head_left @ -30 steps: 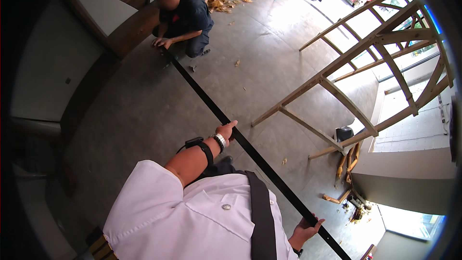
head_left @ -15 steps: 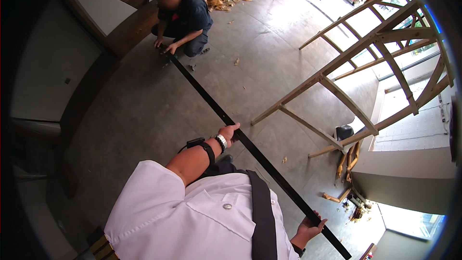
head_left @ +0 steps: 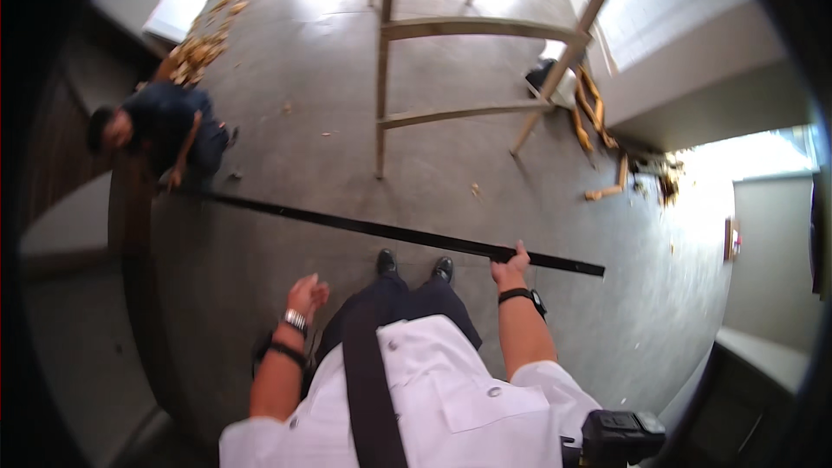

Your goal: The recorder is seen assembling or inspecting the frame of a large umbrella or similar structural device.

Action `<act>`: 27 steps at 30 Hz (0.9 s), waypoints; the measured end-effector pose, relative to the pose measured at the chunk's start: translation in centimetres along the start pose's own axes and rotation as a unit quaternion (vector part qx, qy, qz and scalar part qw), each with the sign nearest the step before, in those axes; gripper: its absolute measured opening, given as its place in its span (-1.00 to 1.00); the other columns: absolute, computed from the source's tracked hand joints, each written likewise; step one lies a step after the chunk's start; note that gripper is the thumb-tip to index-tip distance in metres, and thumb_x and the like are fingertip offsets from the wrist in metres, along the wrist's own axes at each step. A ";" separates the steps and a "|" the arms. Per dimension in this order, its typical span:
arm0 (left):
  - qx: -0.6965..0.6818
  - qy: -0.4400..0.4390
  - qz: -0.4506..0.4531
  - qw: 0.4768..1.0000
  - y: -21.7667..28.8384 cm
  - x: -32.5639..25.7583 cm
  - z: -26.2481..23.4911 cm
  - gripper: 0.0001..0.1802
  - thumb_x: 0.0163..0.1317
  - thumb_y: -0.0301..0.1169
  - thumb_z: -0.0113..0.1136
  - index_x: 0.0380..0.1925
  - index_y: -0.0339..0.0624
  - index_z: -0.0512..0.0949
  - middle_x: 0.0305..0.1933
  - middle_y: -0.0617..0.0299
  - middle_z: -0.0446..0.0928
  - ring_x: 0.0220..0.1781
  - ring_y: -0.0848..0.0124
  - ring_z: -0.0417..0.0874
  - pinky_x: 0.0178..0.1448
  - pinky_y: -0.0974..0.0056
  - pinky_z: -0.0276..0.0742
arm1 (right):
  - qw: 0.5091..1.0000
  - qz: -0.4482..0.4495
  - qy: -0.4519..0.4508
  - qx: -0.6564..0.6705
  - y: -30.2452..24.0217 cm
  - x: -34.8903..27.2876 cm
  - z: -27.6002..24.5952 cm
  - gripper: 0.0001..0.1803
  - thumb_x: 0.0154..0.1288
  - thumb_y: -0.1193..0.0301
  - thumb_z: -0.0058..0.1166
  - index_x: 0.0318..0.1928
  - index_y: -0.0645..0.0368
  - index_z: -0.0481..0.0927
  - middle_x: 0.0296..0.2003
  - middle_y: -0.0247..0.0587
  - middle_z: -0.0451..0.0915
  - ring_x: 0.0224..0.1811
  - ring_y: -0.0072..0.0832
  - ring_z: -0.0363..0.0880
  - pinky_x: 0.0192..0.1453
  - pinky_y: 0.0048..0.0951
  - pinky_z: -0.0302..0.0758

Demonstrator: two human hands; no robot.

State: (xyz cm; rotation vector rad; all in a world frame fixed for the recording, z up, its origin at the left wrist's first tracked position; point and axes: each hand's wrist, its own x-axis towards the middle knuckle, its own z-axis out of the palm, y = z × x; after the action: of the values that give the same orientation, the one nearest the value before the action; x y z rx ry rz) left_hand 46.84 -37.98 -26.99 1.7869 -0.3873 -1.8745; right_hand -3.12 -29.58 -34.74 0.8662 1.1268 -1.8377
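Note:
A long, flat black bar (head_left: 381, 230) stretches across in front of me, its right end a little past my right hand. My right hand (head_left: 510, 269) is wrapped round the bar near that end, thumb on top. Off the bar, my left hand (head_left: 307, 296) hangs below its middle with loosely bent fingers and nothing in them. At the far left a crouching person (head_left: 178, 134) in dark clothes has a hand at the bar's other end; their grip is blurred.
A wooden frame (head_left: 481, 29) on legs stands ahead of me. Brown scraps (head_left: 201, 56) lie on the floor behind the person. Bent wooden pieces (head_left: 592, 108) and a dark bag-like thing (head_left: 542, 78) are along the right wall. My shoes (head_left: 386, 260) stand just behind the bar.
My left hand has let go of the bar and drawn back toward me. My right hand still holds it. My view has turned right, so the bar now lies more crosswise.

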 end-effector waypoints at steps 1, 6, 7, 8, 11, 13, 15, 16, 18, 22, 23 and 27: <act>0.012 0.011 -0.015 1.000 -0.7 -1.0 -0.1 -0.72 0.23 -0.24 0.12 -0.15 -0.14 0.41 -0.34 0.11 0.59 -0.38 0.30 0.62 -0.35 0.24 0.53 | 1.000 0.004 0.023 0.010 0.4 -0.1 1.1 -0.68 0.22 0.14 0.06 -0.22 0.07 0.36 -0.45 -0.24 0.38 -0.39 -0.27 0.40 -0.15 -0.17 0.49; 0.048 0.065 -0.059 0.995 -6.8 -2.8 -1.0 -0.73 0.24 -0.27 0.13 -0.12 -0.13 0.41 -0.32 0.11 0.59 -0.36 0.31 0.62 -0.33 0.25 0.54 | 0.999 0.024 0.033 0.028 2.8 5.7 -0.6 -0.68 0.19 0.21 0.08 -0.14 0.07 0.37 -0.33 -0.19 0.45 -0.28 -0.24 0.46 -0.04 -0.17 0.47; 0.071 0.092 -0.077 0.990 -7.6 -2.6 -0.7 -0.72 0.25 -0.27 0.13 -0.11 -0.13 0.41 -0.32 0.12 0.59 -0.36 0.32 0.62 -0.32 0.27 0.55 | 0.999 0.028 0.039 0.014 3.5 7.2 -0.8 -0.68 0.18 0.23 0.09 -0.11 0.07 0.42 -0.20 -0.18 0.48 -0.13 -0.23 0.44 0.09 -0.16 0.39; 0.090 0.118 -0.092 0.985 -8.4 -1.9 -0.2 -0.72 0.25 -0.28 0.13 -0.10 -0.13 0.41 -0.31 0.13 0.58 -0.36 0.32 0.62 -0.31 0.28 0.55 | 0.999 0.031 0.042 -0.003 3.7 9.2 -0.9 -0.67 0.16 0.25 0.11 -0.08 0.06 0.46 -0.08 -0.18 0.51 0.02 -0.22 0.43 0.22 -0.15 0.31; 0.098 0.141 -0.080 0.982 -11.4 0.3 -0.9 -0.70 0.26 -0.26 0.12 -0.07 -0.14 0.40 -0.29 0.10 0.56 -0.33 0.29 0.61 -0.27 0.25 0.56 | 0.997 0.048 0.052 0.001 4.9 13.3 -2.4 -0.73 0.16 0.26 0.10 -0.19 0.13 0.47 -0.13 -0.19 0.50 -0.01 -0.23 0.43 0.23 -0.17 0.31; 0.106 0.145 -0.085 0.980 -12.2 2.2 -0.7 -0.69 0.26 -0.26 0.12 -0.07 -0.14 0.39 -0.28 0.11 0.56 -0.32 0.30 0.60 -0.26 0.26 0.55 | 0.997 0.053 0.056 -0.001 5.4 16.3 -3.6 -0.72 0.16 0.25 0.10 -0.20 0.13 0.46 -0.12 -0.18 0.49 0.00 -0.23 0.42 0.24 -0.18 0.29; 0.114 0.153 -0.068 0.979 -12.5 3.9 -0.2 -0.68 0.27 -0.24 0.12 -0.06 -0.14 0.40 -0.26 0.14 0.55 -0.29 0.33 0.60 -0.23 0.30 0.55 | 0.996 0.062 0.065 -0.008 5.7 19.7 -4.9 -0.71 0.15 0.23 0.11 -0.21 0.13 0.45 -0.11 -0.16 0.47 0.02 -0.24 0.40 0.28 -0.20 0.26; 0.121 0.152 -0.075 0.978 -12.4 4.9 -0.2 -0.68 0.27 -0.24 0.12 -0.06 -0.14 0.40 -0.26 0.14 0.55 -0.29 0.33 0.60 -0.23 0.30 0.55 | 0.994 0.066 0.082 -0.011 6.3 21.3 -4.9 -0.69 0.15 0.22 0.12 -0.20 0.13 0.44 -0.09 -0.15 0.46 0.04 -0.24 0.38 0.29 -0.20 0.24; 0.140 0.171 -0.059 0.973 -12.3 6.6 -0.1 -0.71 0.28 -0.28 0.10 -0.06 -0.13 0.41 -0.26 0.17 0.55 -0.29 0.36 0.60 -0.22 0.34 0.54 | 0.992 0.069 0.106 -0.017 6.8 23.7 -5.7 -0.65 0.14 0.21 0.12 -0.16 0.15 0.42 -0.04 -0.13 0.43 0.08 -0.24 0.35 0.32 -0.20 0.20; 0.160 0.171 -0.065 0.970 -12.3 9.3 0.5 -0.70 0.29 -0.27 0.08 -0.04 -0.12 0.39 -0.24 0.17 0.54 -0.26 0.36 0.60 -0.19 0.32 0.53 | 0.994 0.067 0.089 -0.019 7.1 26.7 -7.6 -0.36 0.17 0.16 0.09 0.18 0.22 0.27 0.23 -0.04 0.26 0.33 -0.17 0.14 0.42 -0.21 0.04; 0.165 0.168 -0.066 0.970 -12.5 9.9 0.3 -0.70 0.29 -0.27 0.08 -0.04 -0.12 0.39 -0.24 0.17 0.54 -0.26 0.36 0.60 -0.19 0.32 0.53 | 0.991 0.061 0.112 -0.037 7.2 26.8 -7.9 -0.26 0.18 0.14 0.08 0.26 0.23 0.15 0.29 -0.02 0.17 0.38 -0.16 0.06 0.43 -0.21 0.01; 0.205 0.176 -0.079 0.960 -12.2 9.1 -2.6 -0.66 0.27 -0.24 0.12 -0.03 -0.11 0.38 -0.22 0.16 0.54 -0.25 0.34 0.60 -0.21 0.31 0.54 | 0.990 0.084 0.068 -0.095 8.4 22.3 -8.2 -0.15 0.23 0.09 0.02 0.38 0.22 -0.03 0.37 0.05 0.02 0.45 -0.14 -0.10 0.45 -0.19 -0.06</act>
State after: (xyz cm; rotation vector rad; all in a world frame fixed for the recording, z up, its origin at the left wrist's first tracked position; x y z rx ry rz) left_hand 47.38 -32.50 -41.47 2.4431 -0.5419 -1.6067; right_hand -4.56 -30.59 -59.83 0.9541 1.2510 -1.5257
